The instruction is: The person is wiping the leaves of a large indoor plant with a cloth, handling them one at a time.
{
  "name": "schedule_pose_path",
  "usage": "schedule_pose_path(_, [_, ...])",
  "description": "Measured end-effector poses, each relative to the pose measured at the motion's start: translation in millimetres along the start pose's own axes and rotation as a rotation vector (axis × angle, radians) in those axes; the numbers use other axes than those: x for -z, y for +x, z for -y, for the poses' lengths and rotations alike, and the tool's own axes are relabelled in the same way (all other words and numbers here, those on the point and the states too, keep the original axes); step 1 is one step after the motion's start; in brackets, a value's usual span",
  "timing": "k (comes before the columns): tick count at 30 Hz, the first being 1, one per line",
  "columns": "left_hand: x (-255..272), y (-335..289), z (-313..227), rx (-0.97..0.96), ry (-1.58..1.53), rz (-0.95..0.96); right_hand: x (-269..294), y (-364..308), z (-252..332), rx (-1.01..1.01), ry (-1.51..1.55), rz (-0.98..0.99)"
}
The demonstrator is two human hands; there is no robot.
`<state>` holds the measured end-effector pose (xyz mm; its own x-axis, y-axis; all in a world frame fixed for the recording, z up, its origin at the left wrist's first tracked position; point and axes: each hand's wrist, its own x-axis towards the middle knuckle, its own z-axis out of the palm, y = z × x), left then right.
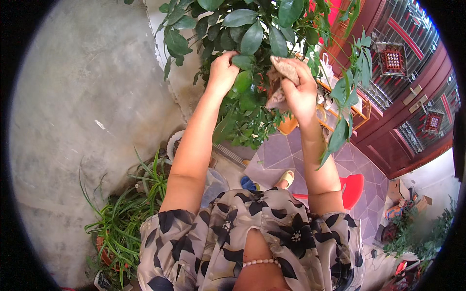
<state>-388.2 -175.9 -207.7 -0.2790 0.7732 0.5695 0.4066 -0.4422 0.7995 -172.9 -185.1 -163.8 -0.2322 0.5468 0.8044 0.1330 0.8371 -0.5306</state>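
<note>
In front of me a bushy potted plant with broad, glossy dark green leaves fills the upper middle; its pot is hidden. My left hand is closed at the plant's left side, pinching the edge of a leaf. My right hand grips a crumpled, greyish-beige cloth, part of which hangs down among the leaves. Below the two hands, smaller-leaved greenery with a few tiny white flowers shows.
A spider plant in a terracotta pot stands at the lower left by a concrete wall. To the right are a dark red door, a wooden rack and a red plastic stool. Slippers lie on the purple tiled floor.
</note>
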Motion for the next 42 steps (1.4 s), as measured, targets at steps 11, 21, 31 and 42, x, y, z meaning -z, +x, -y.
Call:
schedule_pose_path(11, [-41.6,-18.6,-48.6,0.352,-1.04,0.074,-72.0,1.7,-14.9,0.045,-0.226,0.014])
schedule_pose_path(21, [-9.9,-11.6,-14.8,0.189,-1.657,0.553,-51.4,-29.3,15.9,-0.463,0.737,0.652])
schedule_pose_path(31, [3.1,4.3,-20.3,0.461,-1.094,0.476,2.1,-6.5,-15.2,-0.378,0.745,-0.255])
schedule_pose_path(42, [-10.2,25.2,-34.7,0.571,-0.253,0.523,-13.1,-16.4,-42.6,-0.411,0.768,-0.285])
